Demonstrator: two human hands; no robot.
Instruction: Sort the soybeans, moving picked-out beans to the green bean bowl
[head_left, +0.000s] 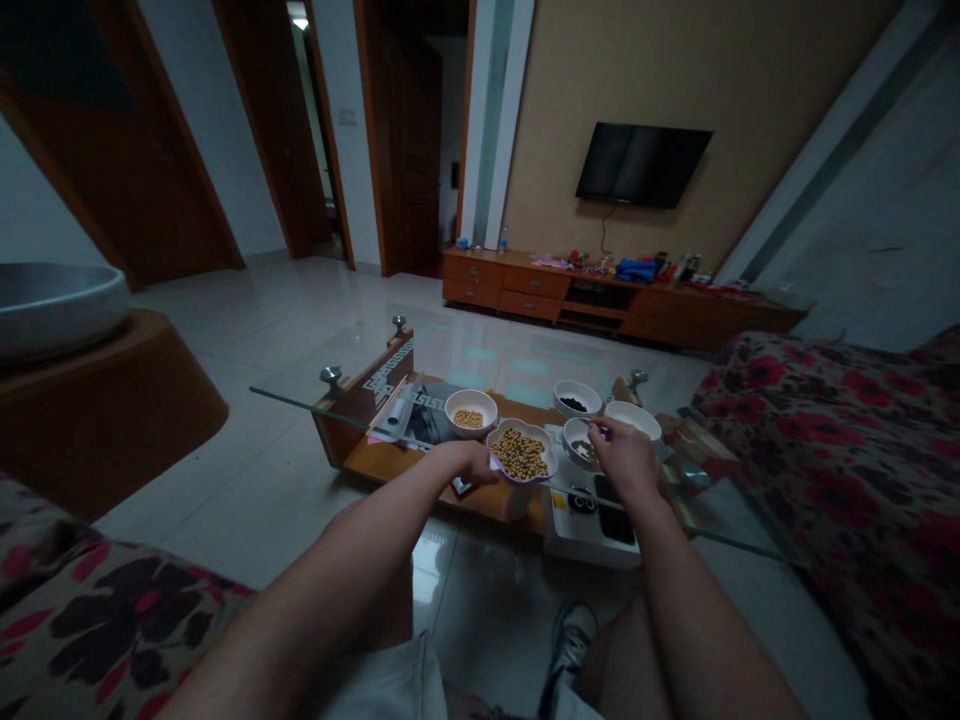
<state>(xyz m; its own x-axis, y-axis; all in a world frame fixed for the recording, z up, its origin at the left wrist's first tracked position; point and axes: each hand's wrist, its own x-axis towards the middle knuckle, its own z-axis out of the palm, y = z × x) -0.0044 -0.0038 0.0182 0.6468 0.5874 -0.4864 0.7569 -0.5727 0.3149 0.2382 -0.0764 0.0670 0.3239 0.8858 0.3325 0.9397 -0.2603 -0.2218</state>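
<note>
A flower-shaped dish [553, 458] with a purple edge holds mixed yellow and green beans [519, 453]. My left hand [478, 463] is closed on its near left rim. Over a small white bowl [568, 450] with a few green beans [583, 450] in it, my right hand [624, 458] pinches a slim purple utensil [604, 431]; its working end is hard to make out. Left of the dish stands a white bowl [471, 398] of yellow beans. Behind, another white bowl [577, 390] contains black beans, and a further pale bowl [634, 416] is partly hidden by my right hand.
Everything stands on a glass-topped coffee table [300, 400], with metal knobs [330, 375] at its corners. Phones [615, 520] and papers [424, 412] lie beneath the glass. Floral-covered sofas [810, 430] flank the table. A low cabinet [525, 290] runs along the far wall.
</note>
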